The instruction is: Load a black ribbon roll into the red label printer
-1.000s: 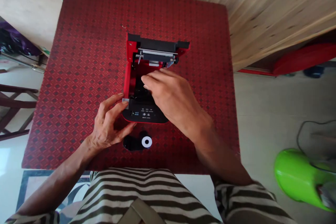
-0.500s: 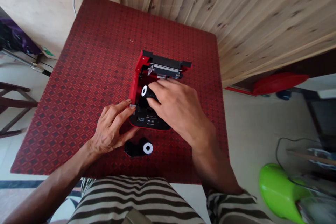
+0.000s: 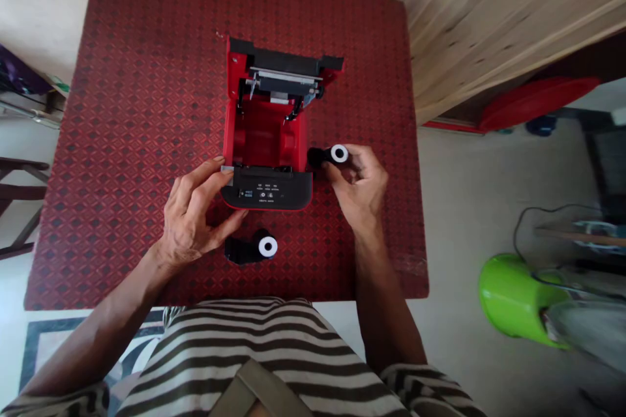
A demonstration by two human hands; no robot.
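Observation:
A small red and black printer (image 3: 267, 143) stands on the red patterned tablecloth (image 3: 137, 111) with its lid swung open at the back and its red bay bare. My left hand (image 3: 193, 218) rests against the printer's front left corner, fingers spread on its edge. My right hand (image 3: 359, 186) is closed on a black roll with a white core (image 3: 330, 155), held just right of the printer. A second black roll with a white core (image 3: 254, 248) lies on the cloth in front of the printer, by my left thumb.
A wooden plank wall (image 3: 489, 6) runs along the table's far and right side. On the floor at the right sit a green plastic object (image 3: 513, 300) and a cable (image 3: 538, 221). A dark chair (image 3: 19, 189) stands at the left. My striped clothing (image 3: 244, 352) fills the bottom.
My right hand has lifted the black roll out of the printer's bay and carried it to the right of the printer. My left hand has stayed at the front left corner.

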